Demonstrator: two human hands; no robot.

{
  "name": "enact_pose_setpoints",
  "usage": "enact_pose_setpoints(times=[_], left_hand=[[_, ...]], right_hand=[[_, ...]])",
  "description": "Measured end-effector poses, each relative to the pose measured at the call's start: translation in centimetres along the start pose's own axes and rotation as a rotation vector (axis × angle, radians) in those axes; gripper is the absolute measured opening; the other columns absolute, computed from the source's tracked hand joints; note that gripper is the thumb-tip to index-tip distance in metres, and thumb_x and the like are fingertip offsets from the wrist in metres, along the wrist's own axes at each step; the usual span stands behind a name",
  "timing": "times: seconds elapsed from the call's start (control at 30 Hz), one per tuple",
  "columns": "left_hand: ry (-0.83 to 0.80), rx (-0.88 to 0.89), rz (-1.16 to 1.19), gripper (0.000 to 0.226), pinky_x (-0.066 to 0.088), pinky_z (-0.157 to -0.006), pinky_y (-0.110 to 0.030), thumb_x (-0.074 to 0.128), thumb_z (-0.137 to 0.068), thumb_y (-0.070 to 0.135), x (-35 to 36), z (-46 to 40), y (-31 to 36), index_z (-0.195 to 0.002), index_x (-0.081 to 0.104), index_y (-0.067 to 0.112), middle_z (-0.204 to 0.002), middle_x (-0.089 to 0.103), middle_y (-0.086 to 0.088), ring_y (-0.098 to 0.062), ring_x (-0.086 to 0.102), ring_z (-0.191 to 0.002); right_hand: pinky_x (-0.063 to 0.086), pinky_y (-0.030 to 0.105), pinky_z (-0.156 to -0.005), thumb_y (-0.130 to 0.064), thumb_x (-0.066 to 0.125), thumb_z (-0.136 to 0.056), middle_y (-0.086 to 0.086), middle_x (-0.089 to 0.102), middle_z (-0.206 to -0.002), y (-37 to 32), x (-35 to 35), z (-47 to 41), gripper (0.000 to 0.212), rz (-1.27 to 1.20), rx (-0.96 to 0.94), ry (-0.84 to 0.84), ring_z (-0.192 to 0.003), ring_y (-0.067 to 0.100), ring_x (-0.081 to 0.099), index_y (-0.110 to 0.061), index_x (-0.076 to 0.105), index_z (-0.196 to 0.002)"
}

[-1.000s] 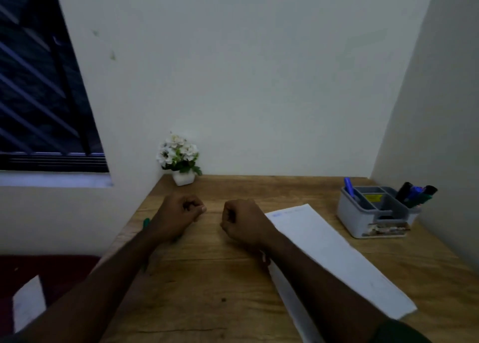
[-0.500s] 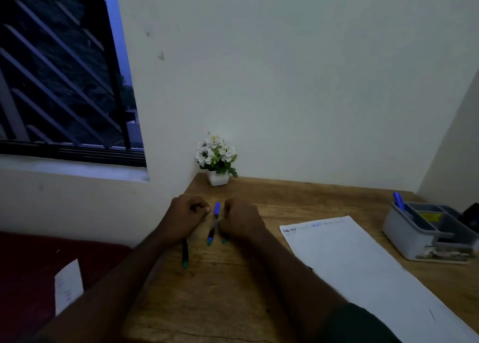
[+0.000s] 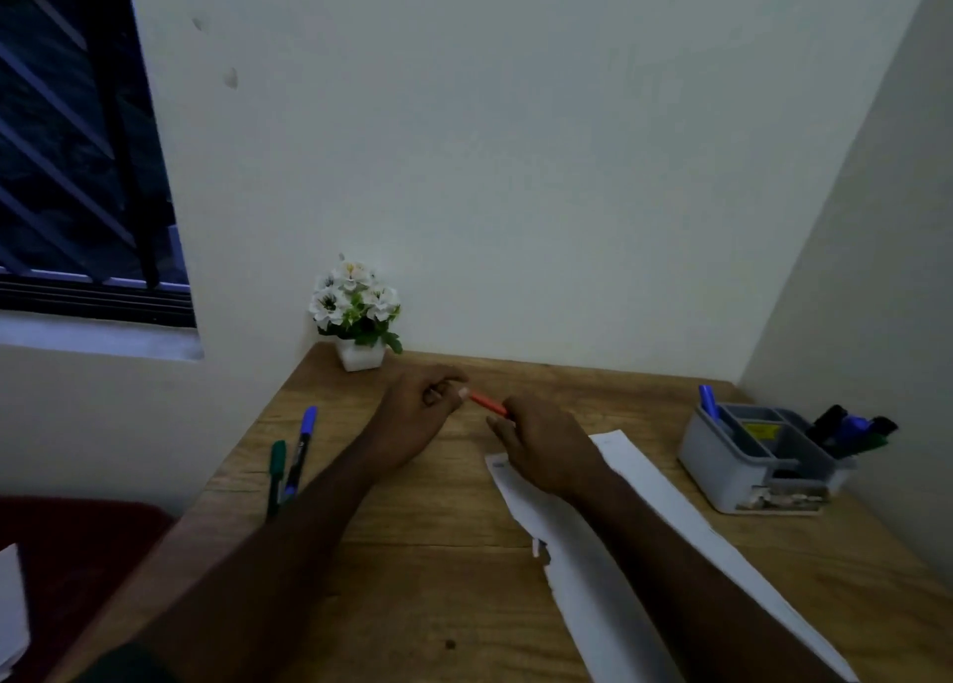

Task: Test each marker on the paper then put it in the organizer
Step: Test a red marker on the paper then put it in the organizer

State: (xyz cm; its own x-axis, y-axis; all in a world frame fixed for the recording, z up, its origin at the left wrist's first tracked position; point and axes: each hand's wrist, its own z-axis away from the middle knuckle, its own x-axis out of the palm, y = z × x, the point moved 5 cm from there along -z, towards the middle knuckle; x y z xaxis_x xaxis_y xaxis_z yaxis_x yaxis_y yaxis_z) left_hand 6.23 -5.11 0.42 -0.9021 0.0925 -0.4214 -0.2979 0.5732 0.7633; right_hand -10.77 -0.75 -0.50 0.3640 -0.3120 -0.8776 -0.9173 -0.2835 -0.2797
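Observation:
Both my hands hold a red marker (image 3: 487, 403) just above the wooden desk (image 3: 423, 569). My left hand (image 3: 420, 414) pinches its left end and my right hand (image 3: 541, 445) grips its right end over the top corner of the white paper (image 3: 670, 517). A blue marker (image 3: 301, 445) and a green marker (image 3: 277, 468) lie side by side near the desk's left edge. At the right stands the grey organizer (image 3: 742, 476) with a blue marker (image 3: 709, 403) in its left slot and several dark markers (image 3: 851, 432) in its right one.
A small white pot of white flowers (image 3: 357, 311) stands in the desk's back left corner. Walls close the desk at the back and right. A barred window (image 3: 77, 141) is at the left. White paper (image 3: 10, 605) lies on a dark red surface below it.
Both hands have lifted off the blue and green markers and moved right and back. They now hold a red marker between them that was not visible before.

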Motion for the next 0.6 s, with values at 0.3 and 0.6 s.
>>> enact_pose_setpoints(times=[0.3, 0.6], left_hand=[[-0.205, 0.045, 0.090, 0.012, 0.051, -0.072, -0.032, 0.063, -0.092, 0.020, 6.1, -1.4, 0.6, -0.089, 0.075, 0.022, -0.080, 0.072, 0.005, -0.014, 0.066, -0.078], [-0.024, -0.100, 0.016, 0.021, 0.043, -0.061, -0.007, 0.061, -0.093, 0.026, 4.4, -2.0, -2.4, -0.074, 0.071, 0.028, -0.072, 0.072, 0.008, 0.000, 0.065, -0.073]], right_hand=[[0.037, 0.026, -0.047, -0.072, 0.011, -0.096, -0.011, 0.047, -0.056, 4.4, -0.4, 2.1, 0.058, 0.249, 0.030, 0.176, -0.047, 0.008, 0.045, -0.032, 0.053, -0.093], [0.045, 0.016, -0.071, -0.007, 0.043, -0.100, -0.010, 0.068, -0.108, 5.7, -2.3, 2.6, 0.052, -0.214, -0.035, 0.294, -0.089, 0.003, 0.064, -0.039, 0.046, -0.140]])
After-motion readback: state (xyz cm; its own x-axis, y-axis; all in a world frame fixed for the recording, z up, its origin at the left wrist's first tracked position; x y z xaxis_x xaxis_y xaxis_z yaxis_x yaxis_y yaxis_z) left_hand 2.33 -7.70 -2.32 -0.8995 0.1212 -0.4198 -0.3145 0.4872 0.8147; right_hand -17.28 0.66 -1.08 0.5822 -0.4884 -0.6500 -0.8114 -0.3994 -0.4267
